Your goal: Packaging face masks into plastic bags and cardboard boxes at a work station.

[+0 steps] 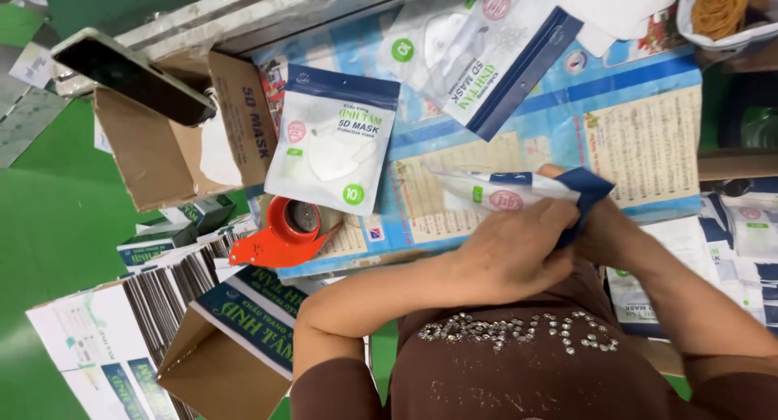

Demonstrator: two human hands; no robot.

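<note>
At nine o'clock, flattened cardboard cartons (121,339) are cut off by the frame edge, their thin edges stacked like cards. At ten o'clock a dark, glossy phone (134,76) is propped above an open brown box (174,144) whose contents are hard to make out. Just right of it, an orange plastic tape dispenser (284,234) is seen beside a flat, glossy mask pouch (334,140), white with a navy top strip, lying on the paper-covered desk (640,136). At the centre, a similar pouch (506,191) is held above the desk, its right end hidden by the hands. The left hand (510,254) is curled over it, fingers closed on the pouch's navy end. The right hand (596,221) is mostly hidden behind the left; its grip cannot be told, only the wrist and forearm being visible.
</note>
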